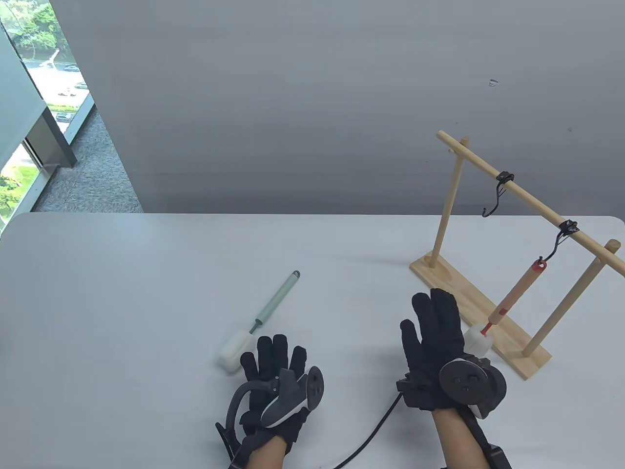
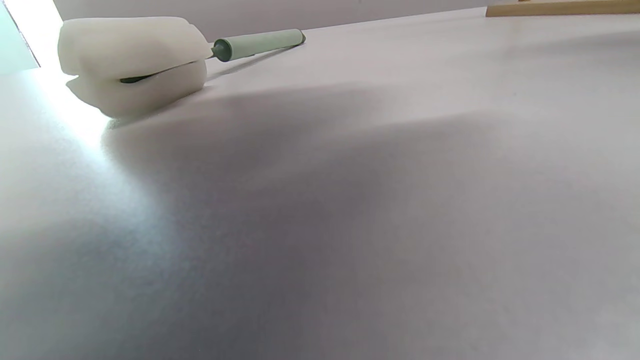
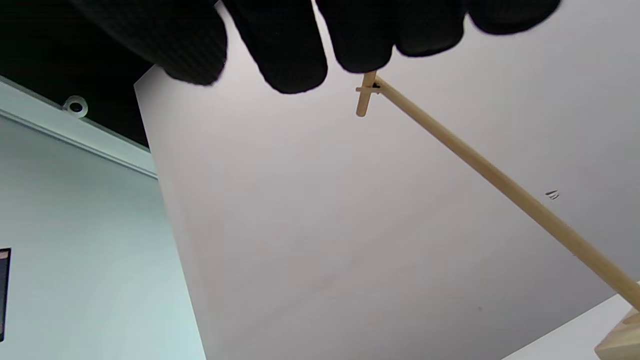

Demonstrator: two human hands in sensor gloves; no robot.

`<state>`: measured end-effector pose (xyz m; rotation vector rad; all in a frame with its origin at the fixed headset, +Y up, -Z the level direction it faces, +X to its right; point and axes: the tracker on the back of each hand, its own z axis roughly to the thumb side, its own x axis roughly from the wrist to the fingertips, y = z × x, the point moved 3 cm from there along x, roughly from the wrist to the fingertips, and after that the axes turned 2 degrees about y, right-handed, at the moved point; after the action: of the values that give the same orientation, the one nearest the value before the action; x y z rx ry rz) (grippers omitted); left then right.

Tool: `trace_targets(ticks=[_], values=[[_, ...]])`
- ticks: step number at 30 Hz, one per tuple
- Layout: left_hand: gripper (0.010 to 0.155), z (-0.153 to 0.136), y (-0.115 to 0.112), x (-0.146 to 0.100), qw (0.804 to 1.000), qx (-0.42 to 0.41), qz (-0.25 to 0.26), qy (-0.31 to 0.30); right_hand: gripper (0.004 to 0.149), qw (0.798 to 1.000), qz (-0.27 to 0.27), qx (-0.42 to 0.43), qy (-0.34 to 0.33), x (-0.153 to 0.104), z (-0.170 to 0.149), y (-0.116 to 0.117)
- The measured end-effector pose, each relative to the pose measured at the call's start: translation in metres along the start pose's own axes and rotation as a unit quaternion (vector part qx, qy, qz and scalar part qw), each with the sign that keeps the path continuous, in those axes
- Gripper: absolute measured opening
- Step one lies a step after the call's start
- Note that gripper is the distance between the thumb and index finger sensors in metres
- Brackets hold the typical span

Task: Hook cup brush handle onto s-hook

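A cup brush with a wooden handle (image 1: 517, 292) and a red loop hangs from the near black s-hook (image 1: 561, 239) on the wooden rack's bar (image 1: 532, 201); its white sponge head (image 1: 476, 340) is near the base. A second s-hook (image 1: 497, 193) hangs free farther back. A green-handled brush (image 1: 274, 299) with a white sponge head (image 2: 132, 62) lies on the table. My left hand (image 1: 273, 364) rests flat on the table just below that sponge, holding nothing. My right hand (image 1: 432, 327) is open, fingers spread, just left of the rack base (image 1: 464, 298), holding nothing.
The white table (image 1: 122, 317) ends at a grey wall behind. A window and carpeted floor show at the far left. A black cable (image 1: 376, 430) runs from my right wrist across the table's near edge. In the right wrist view the rack's bar (image 3: 500, 182) crosses diagonally.
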<state>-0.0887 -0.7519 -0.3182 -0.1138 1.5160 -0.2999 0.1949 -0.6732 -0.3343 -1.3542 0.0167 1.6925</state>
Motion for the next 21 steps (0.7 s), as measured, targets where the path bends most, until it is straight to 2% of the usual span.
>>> trace_targets(ticks=[5, 10, 18, 21], values=[[0.082, -0.044, 0.000, 0.004, 0.993, -0.104, 0.019, 0.047, 0.055, 0.996, 0.064, -0.034, -0.042, -0.001, 0.009, 0.015], [0.083, -0.077, -0.006, 0.007, 0.982, -0.164, 0.022, 0.093, 0.054, 0.994, 0.083, -0.044, -0.051, -0.002, 0.012, 0.020], [0.080, -0.086, 0.000, 0.023, 0.982, -0.143, 0.054, 0.113, 0.054, 0.992, 0.099, -0.055, -0.056, -0.003, 0.015, 0.024], [0.078, -0.089, 0.008, 0.036, 0.985, -0.121, 0.045, 0.116, 0.054, 0.990, 0.107, -0.063, -0.062, -0.004, 0.017, 0.026]])
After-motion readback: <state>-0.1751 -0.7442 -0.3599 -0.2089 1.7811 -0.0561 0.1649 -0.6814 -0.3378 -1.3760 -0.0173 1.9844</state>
